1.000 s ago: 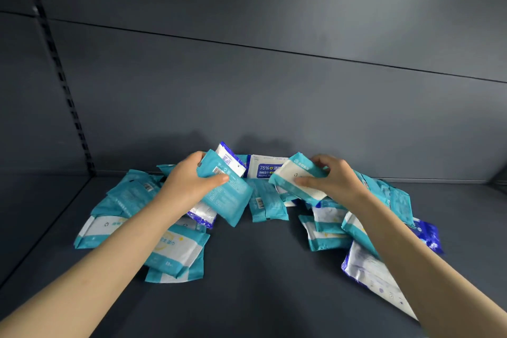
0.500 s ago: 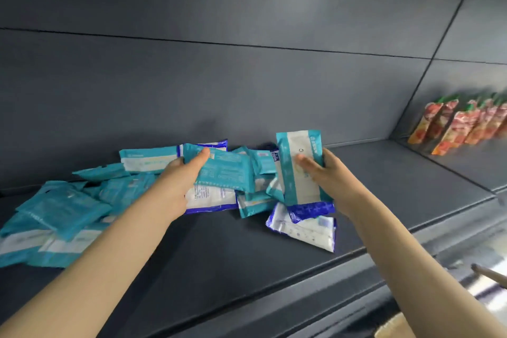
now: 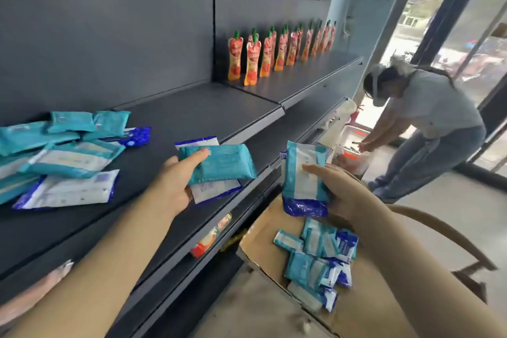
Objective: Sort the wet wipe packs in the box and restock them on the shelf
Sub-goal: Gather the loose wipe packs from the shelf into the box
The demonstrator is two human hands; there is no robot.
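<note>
Several wet wipe packs (image 3: pixel 63 162) lie heaped on the dark shelf (image 3: pixel 197 110) at nine o'clock. The left hand (image 3: pixel 175 186) grasps a teal pack (image 3: pixel 222 163) stacked on a white one at centre. The right hand (image 3: pixel 340 192) grips two upright packs (image 3: pixel 303 173) at three o'clock, above the cardboard box (image 3: pixel 263 230) holding more packs at five o'clock.
</note>
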